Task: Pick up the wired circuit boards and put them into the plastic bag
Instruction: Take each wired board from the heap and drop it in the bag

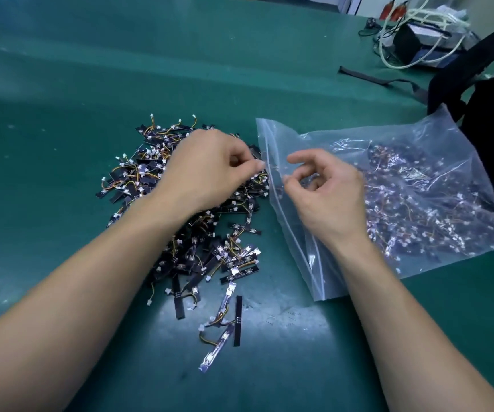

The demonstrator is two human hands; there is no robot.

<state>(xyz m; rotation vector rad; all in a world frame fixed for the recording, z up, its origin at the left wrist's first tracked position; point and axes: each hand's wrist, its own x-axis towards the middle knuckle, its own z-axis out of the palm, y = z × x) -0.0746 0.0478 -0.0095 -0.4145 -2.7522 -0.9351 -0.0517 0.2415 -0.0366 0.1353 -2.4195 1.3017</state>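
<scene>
A pile of small black wired circuit boards (138, 179) with orange and yellow leads and white plugs lies on the green mat, and a few strays (237, 319) sit nearer me. To its right lies a clear zip plastic bag (436, 162) holding many more boards, its mouth facing the pile. My left hand (207, 171) hovers over the pile with curled fingers, its thumb and fingertip pinching the bag's zip edge. My right hand (329, 197) rests on the bag and pinches the upper film by the mouth, with the index finger raised.
The green mat (61, 114) covers the whole table. A black bag or chair part (492, 99) stands at the right edge behind the plastic bag. White cables and a black box (412, 43) sit at the far right corner, with a black strap (367, 75) nearby.
</scene>
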